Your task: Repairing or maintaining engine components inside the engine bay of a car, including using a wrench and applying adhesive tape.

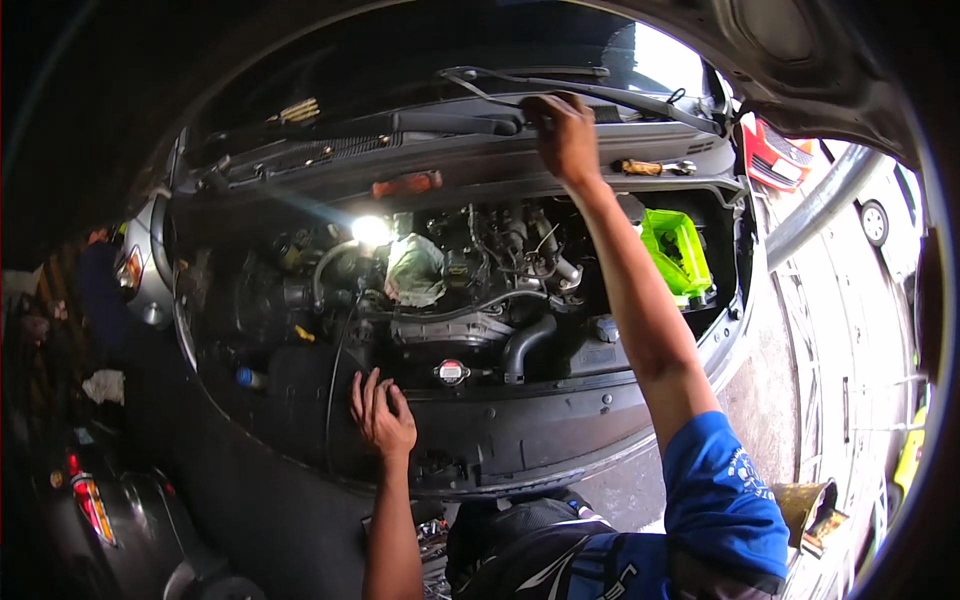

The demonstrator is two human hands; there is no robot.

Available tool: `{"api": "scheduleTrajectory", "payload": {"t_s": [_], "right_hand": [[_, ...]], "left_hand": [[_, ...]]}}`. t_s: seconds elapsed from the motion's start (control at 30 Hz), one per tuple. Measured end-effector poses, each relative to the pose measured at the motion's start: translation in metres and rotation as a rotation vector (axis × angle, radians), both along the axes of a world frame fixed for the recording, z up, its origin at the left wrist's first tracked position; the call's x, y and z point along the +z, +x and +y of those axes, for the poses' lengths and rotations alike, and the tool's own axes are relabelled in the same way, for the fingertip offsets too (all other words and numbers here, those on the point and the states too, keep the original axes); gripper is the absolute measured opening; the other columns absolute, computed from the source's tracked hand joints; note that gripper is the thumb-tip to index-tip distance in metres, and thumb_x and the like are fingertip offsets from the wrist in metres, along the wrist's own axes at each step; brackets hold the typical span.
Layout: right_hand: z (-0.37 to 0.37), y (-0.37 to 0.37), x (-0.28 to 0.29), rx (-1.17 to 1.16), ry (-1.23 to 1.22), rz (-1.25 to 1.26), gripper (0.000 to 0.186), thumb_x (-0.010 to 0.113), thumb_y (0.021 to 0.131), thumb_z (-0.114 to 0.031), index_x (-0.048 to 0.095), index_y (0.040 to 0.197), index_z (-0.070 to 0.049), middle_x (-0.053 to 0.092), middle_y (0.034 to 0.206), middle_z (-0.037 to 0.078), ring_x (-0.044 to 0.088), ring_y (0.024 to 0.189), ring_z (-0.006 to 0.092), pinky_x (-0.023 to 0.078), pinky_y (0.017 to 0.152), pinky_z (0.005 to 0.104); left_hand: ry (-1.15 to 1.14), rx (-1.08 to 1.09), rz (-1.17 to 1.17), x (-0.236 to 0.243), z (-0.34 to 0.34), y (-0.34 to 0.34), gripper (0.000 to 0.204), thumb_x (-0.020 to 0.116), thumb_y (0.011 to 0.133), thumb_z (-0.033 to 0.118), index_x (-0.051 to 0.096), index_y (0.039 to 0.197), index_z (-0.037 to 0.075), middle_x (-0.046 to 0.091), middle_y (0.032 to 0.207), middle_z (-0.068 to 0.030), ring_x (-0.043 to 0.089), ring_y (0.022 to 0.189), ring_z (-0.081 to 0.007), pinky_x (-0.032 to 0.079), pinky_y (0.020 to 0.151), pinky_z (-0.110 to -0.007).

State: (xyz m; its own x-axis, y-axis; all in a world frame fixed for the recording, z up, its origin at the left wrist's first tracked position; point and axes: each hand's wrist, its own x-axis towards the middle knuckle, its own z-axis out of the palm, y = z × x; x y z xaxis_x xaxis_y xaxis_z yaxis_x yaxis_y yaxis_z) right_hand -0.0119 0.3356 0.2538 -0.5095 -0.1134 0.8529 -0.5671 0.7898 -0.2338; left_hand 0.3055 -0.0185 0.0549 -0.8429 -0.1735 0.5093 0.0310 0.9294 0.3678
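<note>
One left hand (384,418): grip released, by front panel's (545,425) edge | right hand (566,130): grip unclear, near wiper (655,105)

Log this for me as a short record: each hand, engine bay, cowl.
Left hand: fingers spread, at the front panel, near a thin black cable
Right hand: over the cowl, near the wiper arm; grip unclear
Engine bay: lit lamp, crumpled pale sheet, radiator cap, bright green bin
Cowl: orange-red handle along its front edge
</note>
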Motion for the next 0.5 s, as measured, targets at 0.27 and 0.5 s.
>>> {"api": "scheduleTrajectory", "payload": {"t_s": [0.27, 0.5], "right_hand": [[-0.013, 0.21, -0.086, 0.293, -0.782, -0.673, 0.022, 0.062, 0.104, -0.019, 0.065, 0.104, 0.003, 0.066, 0.09, 0.006, 0.055, 0.088, 0.012, 0.047, 0.082, 0.0296], [-0.006, 0.331, -0.143, 0.339, -1.195, -1.043, 0.027, 0.061, 0.107, -0.03, 0.063, 0.102, -0.004, 0.049, 0.076, -0.007, 0.04, 0.067, 0.0029, 0.034, 0.058, 0.0234]], "left_hand": [[0.014, -0.043, 0.043, 0.0, 0.014, -0.003, 0.017, 0.06, 0.098, 0.017, 0.072, 0.104, 0.005, 0.067, 0.132, -0.0078, 0.051, 0.138, -0.0367, 0.038, 0.114, -0.05], [-0.025, -0.028, 0.006, 0.0, 0.007, 0.007, 0.025, 0.056, 0.104, 0.02, 0.072, 0.105, 0.001, 0.067, 0.134, -0.0089, 0.05, 0.138, -0.0363, 0.038, 0.114, -0.048]]}}
